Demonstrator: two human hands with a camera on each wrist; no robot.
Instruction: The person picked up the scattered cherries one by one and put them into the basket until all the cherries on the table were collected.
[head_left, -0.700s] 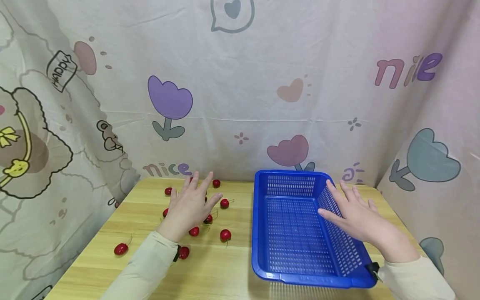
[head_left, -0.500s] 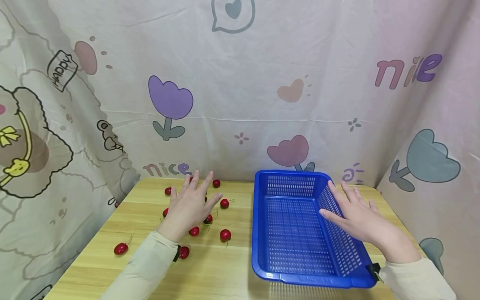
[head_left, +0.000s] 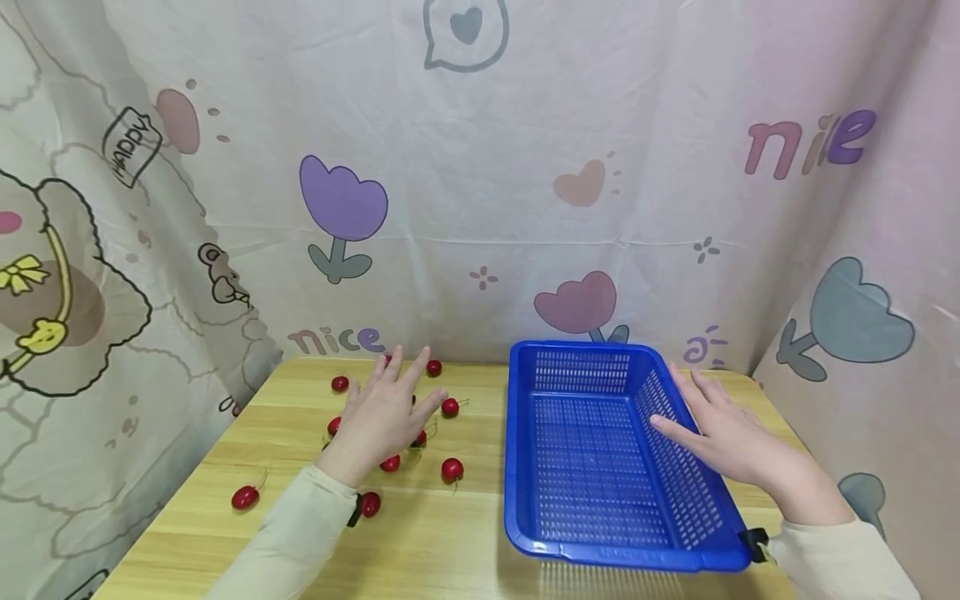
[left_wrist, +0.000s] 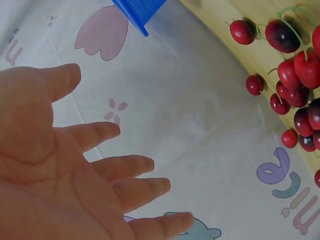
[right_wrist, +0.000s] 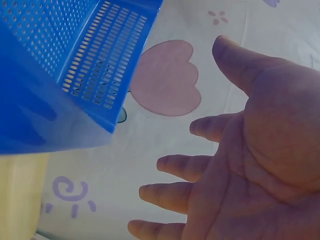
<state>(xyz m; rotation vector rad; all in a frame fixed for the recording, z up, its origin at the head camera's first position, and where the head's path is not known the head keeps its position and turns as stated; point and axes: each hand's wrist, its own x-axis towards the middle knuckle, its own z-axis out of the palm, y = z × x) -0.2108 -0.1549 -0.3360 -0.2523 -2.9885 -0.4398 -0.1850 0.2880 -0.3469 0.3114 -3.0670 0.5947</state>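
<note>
My left hand (head_left: 378,425) hovers over a scatter of red cherries on the left half of the table, fingers spread and holding nothing. One cherry (head_left: 452,470) lies to the right of that hand, another (head_left: 244,497) near the left edge, and a third (head_left: 370,503) beside the wrist. Dark and bright red cherries (left_wrist: 283,36) with green stems crowd the right side of the left wrist view; the hand hides some in the head view. Above the right side of a blue perforated plastic basket (head_left: 513,450) is my right hand (head_left: 738,442), fingers extended and nothing held.
The light wood table (head_left: 442,542) backs onto a hanging white cloth (head_left: 480,167) printed with flowers and lettering. More of this cloth hangs at the left and right sides. The basket's raised walls (right_wrist: 107,65) stand close to the right hand.
The right hand has shifted slightly to the right, toward the basket's outer side. The head view has turned a little; the left hand stays over the cherries.
</note>
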